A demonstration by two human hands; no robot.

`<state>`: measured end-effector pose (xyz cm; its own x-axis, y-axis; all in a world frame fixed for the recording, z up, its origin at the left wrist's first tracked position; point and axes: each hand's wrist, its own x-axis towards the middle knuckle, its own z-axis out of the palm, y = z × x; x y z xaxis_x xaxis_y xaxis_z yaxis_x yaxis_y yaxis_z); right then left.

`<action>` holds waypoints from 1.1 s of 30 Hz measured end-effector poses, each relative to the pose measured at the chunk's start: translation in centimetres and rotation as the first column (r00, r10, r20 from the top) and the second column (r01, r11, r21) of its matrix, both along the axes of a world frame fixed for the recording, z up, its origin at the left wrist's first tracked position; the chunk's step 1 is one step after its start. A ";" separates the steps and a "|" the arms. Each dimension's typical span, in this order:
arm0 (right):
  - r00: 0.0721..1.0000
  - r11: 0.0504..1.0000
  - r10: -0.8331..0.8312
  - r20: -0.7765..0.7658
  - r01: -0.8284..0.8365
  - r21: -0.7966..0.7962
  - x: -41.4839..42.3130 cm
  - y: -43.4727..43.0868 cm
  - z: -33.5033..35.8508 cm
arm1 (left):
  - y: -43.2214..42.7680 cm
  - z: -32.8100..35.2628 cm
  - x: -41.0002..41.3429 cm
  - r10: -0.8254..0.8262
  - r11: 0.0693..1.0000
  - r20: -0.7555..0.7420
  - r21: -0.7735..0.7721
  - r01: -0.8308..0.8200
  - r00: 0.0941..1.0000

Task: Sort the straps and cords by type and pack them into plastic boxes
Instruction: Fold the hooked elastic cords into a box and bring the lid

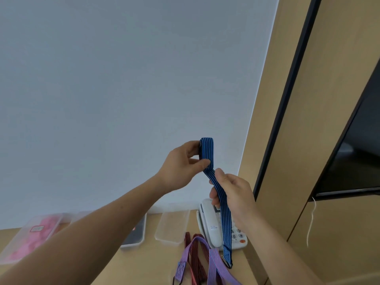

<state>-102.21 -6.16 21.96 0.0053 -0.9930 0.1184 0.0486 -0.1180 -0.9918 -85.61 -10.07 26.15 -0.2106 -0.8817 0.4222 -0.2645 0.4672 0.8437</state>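
Wall: a big pale wall (102, 79) fills most of what I can see, and both hands are raised in front of it.
Desk: the wooden desk (156, 264) sits low in view, with everything else lying on it.
Boxes: three plastic boxes are lined up at the back. There's one with pink contents (18, 239), one with dark contents (131, 246), and an empty box (172, 223) nearest the straps.
Telephone: a white telephone (207, 223) stands just right of the empty box.
Left hand: the left hand (181, 167) is up high, pinching the folded-over top of the blue strap (226, 233) between thumb and fingers.
Right hand: the right hand (234, 192) is just below, fingers curled round the same strap and thumb on top.
Blue strap: it's off the desk entirely, and its tail dangles over the telephone.
Loose straps: a purple strap (213, 268) and a red strap (197, 256) lie tangled together on the desk.
Risk: if the left pinch slackens, the fold will likely spring open. The swinging tail could also snag on the telephone or drag into the tangled pair.
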 end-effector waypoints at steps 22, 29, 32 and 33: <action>0.996 1.000 0.007 0.091 -0.004 -0.030 0.2 0.0 0.5 | 0.8 -1.9 -1.1 -0.081 0.947 -0.203 0.288 0.139 0.976; 1.000 1.000 0.012 -0.017 -0.012 -0.020 0.5 -0.4 -0.3 | 0.6 -1.6 -0.4 -0.126 0.917 -0.245 0.342 0.207 0.961; 0.999 0.999 0.010 -0.053 -0.008 0.032 0.4 -0.7 -0.6 | 0.0 -1.4 -0.2 -0.018 0.972 -0.153 0.228 0.053 0.988; 0.998 0.999 0.018 -0.054 -0.016 0.039 0.3 -0.7 -0.7 | -0.2 -1.4 -0.1 0.017 0.986 -0.104 0.165 0.001 0.994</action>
<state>-101.89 -6.82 21.30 0.0273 -0.9965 0.0793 -0.0034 -0.0794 -0.9968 -85.71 -10.32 24.79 -0.1655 -0.9423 0.2910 -0.1734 0.3183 0.9320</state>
